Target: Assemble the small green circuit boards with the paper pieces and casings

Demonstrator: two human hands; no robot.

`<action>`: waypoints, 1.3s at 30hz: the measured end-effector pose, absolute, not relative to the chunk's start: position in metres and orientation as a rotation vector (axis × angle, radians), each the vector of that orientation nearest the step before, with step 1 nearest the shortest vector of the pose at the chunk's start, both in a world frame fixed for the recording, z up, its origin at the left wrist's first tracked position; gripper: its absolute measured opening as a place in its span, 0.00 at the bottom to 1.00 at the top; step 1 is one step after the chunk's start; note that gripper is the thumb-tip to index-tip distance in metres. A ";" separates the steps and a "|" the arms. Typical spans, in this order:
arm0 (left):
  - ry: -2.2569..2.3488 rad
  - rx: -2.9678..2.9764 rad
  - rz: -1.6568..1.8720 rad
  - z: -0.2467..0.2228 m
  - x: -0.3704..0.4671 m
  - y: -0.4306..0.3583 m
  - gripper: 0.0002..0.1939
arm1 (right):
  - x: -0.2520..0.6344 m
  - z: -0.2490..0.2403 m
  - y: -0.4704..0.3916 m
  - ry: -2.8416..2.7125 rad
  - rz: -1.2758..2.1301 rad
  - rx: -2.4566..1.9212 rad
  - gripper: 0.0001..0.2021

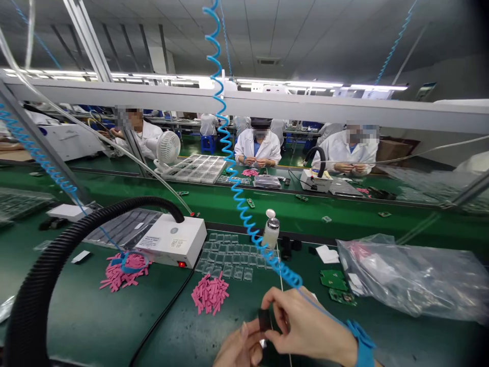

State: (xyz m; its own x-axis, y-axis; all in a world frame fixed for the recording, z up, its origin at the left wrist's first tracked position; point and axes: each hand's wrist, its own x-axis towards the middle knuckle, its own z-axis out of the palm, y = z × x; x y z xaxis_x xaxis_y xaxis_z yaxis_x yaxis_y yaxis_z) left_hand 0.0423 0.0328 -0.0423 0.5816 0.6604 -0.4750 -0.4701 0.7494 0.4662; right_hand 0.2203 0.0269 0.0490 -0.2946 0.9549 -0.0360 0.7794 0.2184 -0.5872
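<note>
A: How far along do we judge ourselves to be?

B: Partway through one piece, we'd say. The small dark piece (263, 320) sits at the lower centre of the frame, between our hands and not set down, so we take it as unfinished.

A: And what's laid out around us?

B: On our bench (164, 285), clear plastic pieces (229, 257) lie in rows near the centre. The pink strips (210, 294) are heaped loose just in front of them, with a second pink heap (124, 272) farther left, so we judge plenty of stock is left. Green circuit boards (333, 279) lie at the right of the frame, apart from our fingers. We can't tell how many pieces are finished.

A: How are we holding it?

B: Our right hand (305, 318) comes in from the lower right, wrist in a blue band (361, 341), index finger bent over the top and thumb below, pinching the dark piece. Our left hand (237, 349) rises from the bottom edge, fingers curled and touching its left side; we can't tell whether those grip or only steady it.
</note>
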 end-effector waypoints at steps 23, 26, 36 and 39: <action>0.867 0.631 0.981 -0.014 0.003 0.022 0.22 | 0.145 0.001 0.012 -1.436 0.764 -1.080 0.04; 0.893 0.680 0.978 -0.014 0.001 0.020 0.22 | 0.144 0.003 0.012 -1.426 0.725 -1.075 0.04; 0.948 0.794 0.996 -0.023 -0.007 0.020 0.20 | 0.141 -0.003 0.013 -1.510 0.601 -1.013 0.07; 0.955 0.774 1.021 -0.017 -0.003 0.018 0.20 | 0.142 -0.003 0.013 -1.534 0.579 -1.018 0.07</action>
